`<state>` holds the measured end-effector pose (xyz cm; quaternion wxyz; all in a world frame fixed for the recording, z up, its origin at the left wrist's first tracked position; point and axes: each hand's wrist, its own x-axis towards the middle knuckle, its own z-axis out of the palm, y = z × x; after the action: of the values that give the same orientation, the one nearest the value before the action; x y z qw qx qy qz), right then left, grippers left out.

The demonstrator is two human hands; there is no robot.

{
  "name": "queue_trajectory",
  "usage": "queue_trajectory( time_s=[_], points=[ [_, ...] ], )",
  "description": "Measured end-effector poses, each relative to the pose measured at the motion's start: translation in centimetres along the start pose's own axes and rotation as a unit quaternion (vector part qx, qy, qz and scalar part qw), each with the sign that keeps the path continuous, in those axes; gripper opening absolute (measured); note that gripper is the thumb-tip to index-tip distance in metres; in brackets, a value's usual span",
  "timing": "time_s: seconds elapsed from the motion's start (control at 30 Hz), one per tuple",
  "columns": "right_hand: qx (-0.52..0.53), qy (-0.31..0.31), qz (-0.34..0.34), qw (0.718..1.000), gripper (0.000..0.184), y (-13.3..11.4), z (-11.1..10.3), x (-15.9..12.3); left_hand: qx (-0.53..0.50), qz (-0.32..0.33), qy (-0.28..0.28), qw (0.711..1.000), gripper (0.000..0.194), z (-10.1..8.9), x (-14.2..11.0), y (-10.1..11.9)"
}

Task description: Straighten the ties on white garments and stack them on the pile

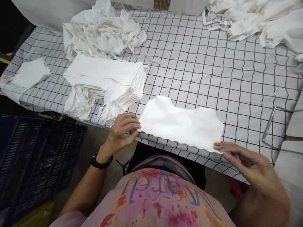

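A white cut cloth piece [182, 124] with a scalloped near edge lies flat at the front edge of the checked table [213, 69]. My left hand [123, 129] pinches its left corner, fingers closed on the fabric. My right hand [239, 154] touches the piece's right corner with fingers stretched out, thumb and forefinger at the cloth's edge. A black watch sits on my left wrist.
A neat stack of white cloth pieces [106, 82] lies left of the piece, a crumpled white heap [101, 30] behind it, and more white fabric [255, 19] at the far right. A small folded piece [30, 74] rests far left. A dark crate [30, 157] stands below the table; a metal wire frame [272, 126] sits at right.
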<state>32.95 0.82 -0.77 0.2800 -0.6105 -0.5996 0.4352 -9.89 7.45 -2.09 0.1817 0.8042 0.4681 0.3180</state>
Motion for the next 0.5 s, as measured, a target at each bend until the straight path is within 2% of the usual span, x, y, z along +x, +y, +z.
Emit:
queue_trajectory(
  time_s=[0.13, 0.3, 0.5],
  points=[
    [0.017, -0.008, 0.004, 1.000, 0.010, 2.0, 0.2, -1.6, 0.026, -0.010, -0.010, 1.000, 0.026, 0.9, -2.5, -0.5],
    [0.012, 0.001, -0.003, 1.000, 0.009, 1.0, 0.3, -1.7, 0.043, -0.016, -0.030, 0.998, 0.023, 1.2, -2.6, -0.5],
    [-0.024, 0.067, 0.001, 0.997, 0.013, -0.2, 1.0, -1.8, 0.012, -0.005, 0.020, 1.000, 0.020, 1.4, -2.3, -0.3]
  ],
)
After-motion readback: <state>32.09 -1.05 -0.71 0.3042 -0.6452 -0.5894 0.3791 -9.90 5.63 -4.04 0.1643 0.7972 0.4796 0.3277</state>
